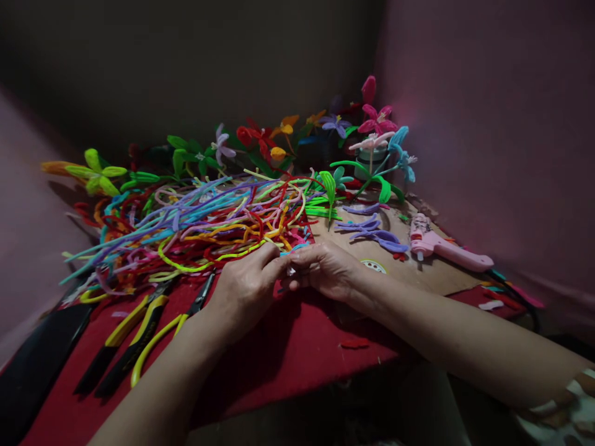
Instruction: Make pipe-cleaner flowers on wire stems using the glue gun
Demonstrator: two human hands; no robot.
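Observation:
My left hand (251,282) and my right hand (328,269) meet at the front of the heap, fingers closed and thumbs near each other. A short stretch of light blue pipe cleaner (295,248) shows at the fingertips of both hands; the rest of it is hidden by the fingers. Something small and shiny glints between the hands, too small to name. Just beyond them lies a tangled heap of coloured pipe cleaners (223,214). Purple looped pipe-cleaner petals (379,238) rest on cardboard (437,275) to the right.
Yellow-and-black pliers (132,341) and yellow-handled scissors (160,344) lie left on the red tabletop (274,353). A pink glue gun (446,248) sits at right. Pipe-cleaner flowers (95,173) line the back, some by a jar (365,167). A black object (46,353) is at far left.

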